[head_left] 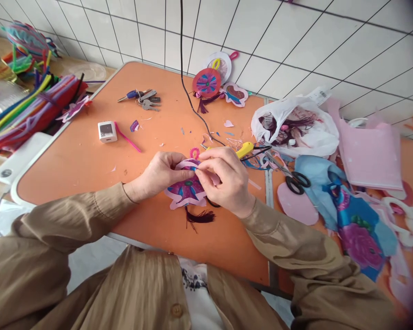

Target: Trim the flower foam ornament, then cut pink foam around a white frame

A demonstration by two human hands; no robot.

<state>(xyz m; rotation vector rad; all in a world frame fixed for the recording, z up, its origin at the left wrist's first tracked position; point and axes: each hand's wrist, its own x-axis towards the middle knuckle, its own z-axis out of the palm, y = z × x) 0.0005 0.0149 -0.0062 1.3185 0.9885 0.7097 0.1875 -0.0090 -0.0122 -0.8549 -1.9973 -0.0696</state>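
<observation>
A small purple fabric ornament with a pale pink edge (186,192) lies near the front of the orange table (82,160), a dark tassel (199,217) hanging from its near side. My left hand (158,176) grips its left upper edge. My right hand (223,178) pinches the top of it, fingertips meeting my left thumb at a pink loop. A yellow-handled glue gun (245,149) lies just behind my right hand, its black cord running up the wall.
Black-handled scissors (294,178) and blue floral fabric (354,220) lie to the right, with pink foam sheets (368,156) and a white plastic bag (296,123). Finished ornaments (208,82), keys (142,97), a white charger (107,131) and pipe cleaners (27,110) sit behind and left.
</observation>
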